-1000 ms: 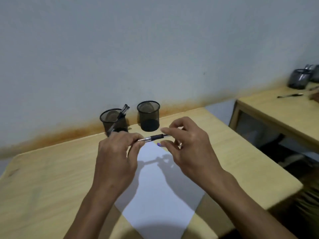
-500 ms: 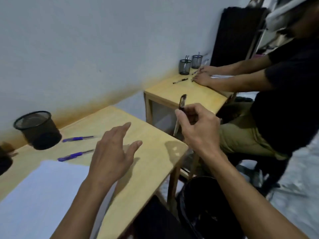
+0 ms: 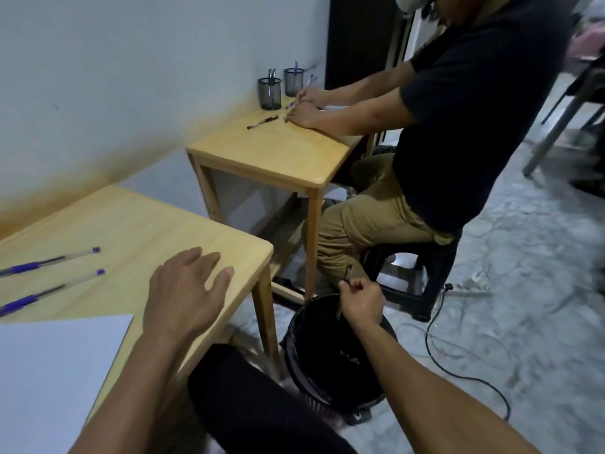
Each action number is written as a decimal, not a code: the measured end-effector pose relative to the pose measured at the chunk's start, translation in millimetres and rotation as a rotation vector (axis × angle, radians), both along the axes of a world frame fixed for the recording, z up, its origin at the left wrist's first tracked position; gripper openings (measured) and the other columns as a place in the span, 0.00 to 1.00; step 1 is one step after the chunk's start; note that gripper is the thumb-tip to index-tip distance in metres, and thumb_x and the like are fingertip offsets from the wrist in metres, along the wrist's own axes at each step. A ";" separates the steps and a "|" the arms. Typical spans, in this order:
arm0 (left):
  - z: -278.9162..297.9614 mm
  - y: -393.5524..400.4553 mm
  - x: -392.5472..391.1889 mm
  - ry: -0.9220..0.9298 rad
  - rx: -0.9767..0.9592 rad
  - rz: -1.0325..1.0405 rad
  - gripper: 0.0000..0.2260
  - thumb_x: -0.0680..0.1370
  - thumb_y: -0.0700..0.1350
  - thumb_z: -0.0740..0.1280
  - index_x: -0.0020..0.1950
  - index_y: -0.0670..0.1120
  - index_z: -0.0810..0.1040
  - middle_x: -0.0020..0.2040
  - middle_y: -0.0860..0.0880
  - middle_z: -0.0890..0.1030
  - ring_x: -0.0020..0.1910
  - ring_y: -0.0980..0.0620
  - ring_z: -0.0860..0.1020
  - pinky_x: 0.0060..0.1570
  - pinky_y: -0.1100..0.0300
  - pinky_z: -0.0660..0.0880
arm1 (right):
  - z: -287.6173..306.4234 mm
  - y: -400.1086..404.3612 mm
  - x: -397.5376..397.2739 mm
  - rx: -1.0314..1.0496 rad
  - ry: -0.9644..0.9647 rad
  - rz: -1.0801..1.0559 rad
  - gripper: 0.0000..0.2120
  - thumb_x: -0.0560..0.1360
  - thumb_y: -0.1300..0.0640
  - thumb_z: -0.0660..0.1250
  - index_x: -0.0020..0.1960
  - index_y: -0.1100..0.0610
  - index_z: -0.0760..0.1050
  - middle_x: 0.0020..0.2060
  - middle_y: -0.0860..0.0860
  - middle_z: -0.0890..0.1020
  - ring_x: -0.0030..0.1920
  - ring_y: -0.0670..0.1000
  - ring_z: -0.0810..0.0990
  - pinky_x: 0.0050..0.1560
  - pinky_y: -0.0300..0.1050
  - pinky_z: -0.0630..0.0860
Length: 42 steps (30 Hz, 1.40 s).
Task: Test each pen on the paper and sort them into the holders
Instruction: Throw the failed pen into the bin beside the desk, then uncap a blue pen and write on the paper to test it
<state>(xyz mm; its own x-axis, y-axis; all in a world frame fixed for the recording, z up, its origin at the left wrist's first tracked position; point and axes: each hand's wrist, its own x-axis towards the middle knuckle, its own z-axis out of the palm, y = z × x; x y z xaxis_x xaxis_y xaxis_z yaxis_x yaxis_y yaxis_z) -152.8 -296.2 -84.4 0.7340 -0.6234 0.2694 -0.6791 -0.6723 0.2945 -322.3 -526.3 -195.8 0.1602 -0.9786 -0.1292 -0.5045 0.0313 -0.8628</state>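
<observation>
My right hand (image 3: 361, 301) grips a black pen (image 3: 347, 275) upright, directly over a black waste bin (image 3: 304, 365) on the floor beside my table. My left hand (image 3: 185, 291) lies flat, fingers spread, on the wooden table (image 3: 137, 224) near its right edge. Two blue pens (image 3: 49, 261) (image 3: 52, 291) lie side by side on the table at the left. The white paper (image 3: 55, 371) covers the table's near left part. My own pen holders are out of view.
A second wooden table (image 3: 271, 152) stands further right. A seated person in a black shirt (image 3: 468, 103) works there with two mesh holders (image 3: 270, 93) and a black pen (image 3: 263, 122). A black cable (image 3: 458, 365) trails across the floor. A black stool (image 3: 422, 273) stands by the bin.
My view swung right and down. My right hand carried the black pen down from table height to just above the bin. My left hand settled flat on the table.
</observation>
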 end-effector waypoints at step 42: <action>45.8 33.9 -11.6 0.244 -0.374 0.068 0.18 0.73 0.54 0.71 0.61 0.50 0.81 0.62 0.51 0.79 0.62 0.51 0.76 0.64 0.53 0.72 | 123.5 68.9 61.7 -0.015 -0.563 0.278 0.14 0.78 0.58 0.72 0.61 0.50 0.75 0.47 0.49 0.83 0.44 0.47 0.81 0.44 0.37 0.77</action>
